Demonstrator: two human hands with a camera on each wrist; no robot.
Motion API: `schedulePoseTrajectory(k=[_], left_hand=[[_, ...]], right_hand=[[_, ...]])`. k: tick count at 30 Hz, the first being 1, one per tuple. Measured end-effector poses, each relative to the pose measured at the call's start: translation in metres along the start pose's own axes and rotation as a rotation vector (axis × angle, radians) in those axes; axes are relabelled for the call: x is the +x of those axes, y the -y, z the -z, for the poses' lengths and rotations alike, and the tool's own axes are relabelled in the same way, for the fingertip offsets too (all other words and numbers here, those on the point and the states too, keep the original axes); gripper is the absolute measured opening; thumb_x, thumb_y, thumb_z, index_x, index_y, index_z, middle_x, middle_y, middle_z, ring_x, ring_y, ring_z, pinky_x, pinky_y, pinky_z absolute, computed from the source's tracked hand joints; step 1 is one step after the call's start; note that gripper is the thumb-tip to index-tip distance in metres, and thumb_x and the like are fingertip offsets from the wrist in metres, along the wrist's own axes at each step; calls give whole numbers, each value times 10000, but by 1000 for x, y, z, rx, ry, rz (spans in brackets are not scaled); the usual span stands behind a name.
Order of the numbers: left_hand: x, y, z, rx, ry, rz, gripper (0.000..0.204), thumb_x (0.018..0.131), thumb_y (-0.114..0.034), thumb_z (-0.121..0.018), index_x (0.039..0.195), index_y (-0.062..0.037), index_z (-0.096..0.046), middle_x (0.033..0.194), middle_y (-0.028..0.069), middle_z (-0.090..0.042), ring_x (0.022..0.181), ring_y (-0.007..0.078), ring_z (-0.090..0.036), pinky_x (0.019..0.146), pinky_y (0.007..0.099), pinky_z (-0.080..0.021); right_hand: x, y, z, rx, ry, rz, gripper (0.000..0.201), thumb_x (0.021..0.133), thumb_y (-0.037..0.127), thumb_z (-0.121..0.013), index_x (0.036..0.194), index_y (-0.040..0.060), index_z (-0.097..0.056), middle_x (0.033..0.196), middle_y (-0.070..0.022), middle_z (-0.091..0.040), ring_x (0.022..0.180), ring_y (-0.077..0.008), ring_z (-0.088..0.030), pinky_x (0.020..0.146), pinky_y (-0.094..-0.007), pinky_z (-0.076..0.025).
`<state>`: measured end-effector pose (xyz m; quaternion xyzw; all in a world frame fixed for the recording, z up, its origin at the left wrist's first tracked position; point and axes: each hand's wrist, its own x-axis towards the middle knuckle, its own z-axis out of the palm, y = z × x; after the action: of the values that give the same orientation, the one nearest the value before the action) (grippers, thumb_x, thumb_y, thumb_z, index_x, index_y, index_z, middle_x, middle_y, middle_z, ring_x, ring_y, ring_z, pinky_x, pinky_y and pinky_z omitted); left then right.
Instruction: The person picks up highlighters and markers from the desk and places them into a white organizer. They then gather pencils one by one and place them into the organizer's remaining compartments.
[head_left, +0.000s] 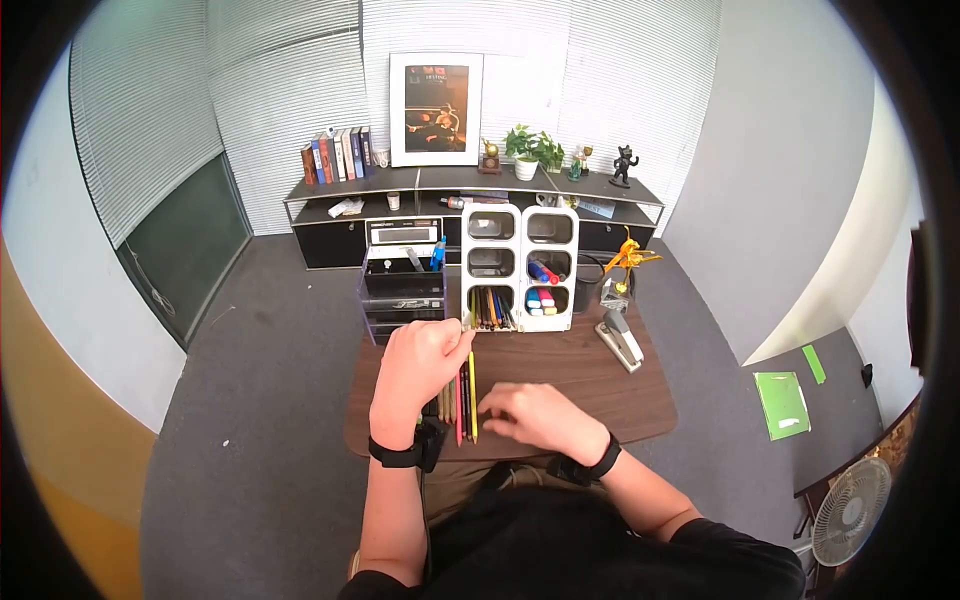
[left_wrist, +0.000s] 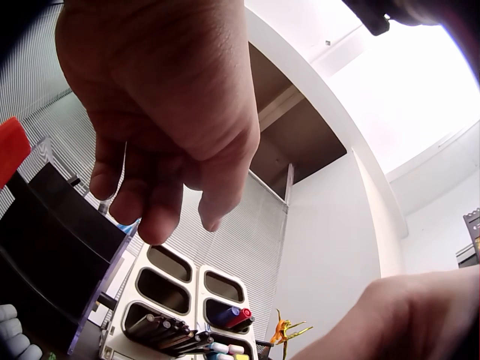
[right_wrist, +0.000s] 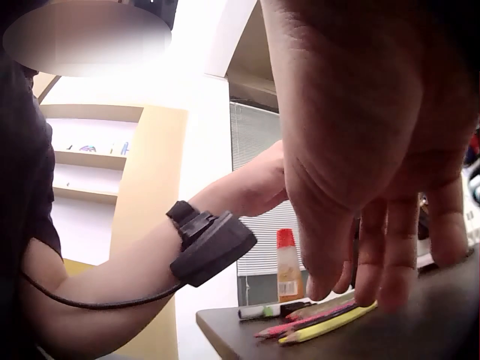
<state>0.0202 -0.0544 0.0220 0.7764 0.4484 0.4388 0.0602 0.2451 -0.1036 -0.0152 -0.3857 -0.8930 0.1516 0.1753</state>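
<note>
My left hand (head_left: 425, 360) is raised above the table's left side, close to the lower left compartment of the white organizer (head_left: 519, 212). Its fingers curl loosely downward in the left wrist view, with nothing visible between them. Pencils (head_left: 490, 308) stand in that compartment. My right hand (head_left: 540, 415) hovers just right of a row of loose pencils, its relaxed fingers beside a yellow pencil (head_left: 473, 395). Left of that lie a dark pencil and a pink pencil (head_left: 459, 410). Part of the row is hidden under my left hand and wrist.
Markers (head_left: 543, 272) and erasers (head_left: 541, 300) fill two right compartments. A stapler (head_left: 620, 342) and an orange figurine (head_left: 628, 255) stand at the right. A clear drawer box (head_left: 403, 302) stands at the left. A red-capped glue bottle (right_wrist: 287, 262) shows beyond the pencils.
</note>
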Motion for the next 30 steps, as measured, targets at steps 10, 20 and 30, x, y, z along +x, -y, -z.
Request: schedulePoseTrajectory(k=[10, 20, 30], left_hand=[[-1, -1, 0, -6, 14, 17, 451, 958, -198, -787, 711, 21, -479, 631, 205, -499, 601, 435, -531, 579, 486, -426], [0, -2, 0, 26, 28, 18, 436, 965, -207, -781, 694, 7, -514, 634, 197, -548, 620, 440, -577, 587, 508, -456], [0, 3, 1, 22, 10, 5, 440, 965, -214, -781, 691, 2, -513, 633, 198, -550, 617, 438, -585, 585, 506, -459]], right_hand=[[-1, 2, -7, -9, 90, -48, 292, 957, 291, -809, 1093, 63, -686, 1043, -134, -759, 951, -388, -754, 806, -508, -605], [-7, -9, -16, 66, 146, -101, 255, 906, 176, -793, 1098, 52, -680, 850, -142, -746, 823, -399, -732, 740, -498, -569], [-7, 5, 11, -82, -408, -263, 214, 886, 44, -702, 1089, 16, -637, 1021, -221, -734, 925, -469, -732, 797, -564, -596]])
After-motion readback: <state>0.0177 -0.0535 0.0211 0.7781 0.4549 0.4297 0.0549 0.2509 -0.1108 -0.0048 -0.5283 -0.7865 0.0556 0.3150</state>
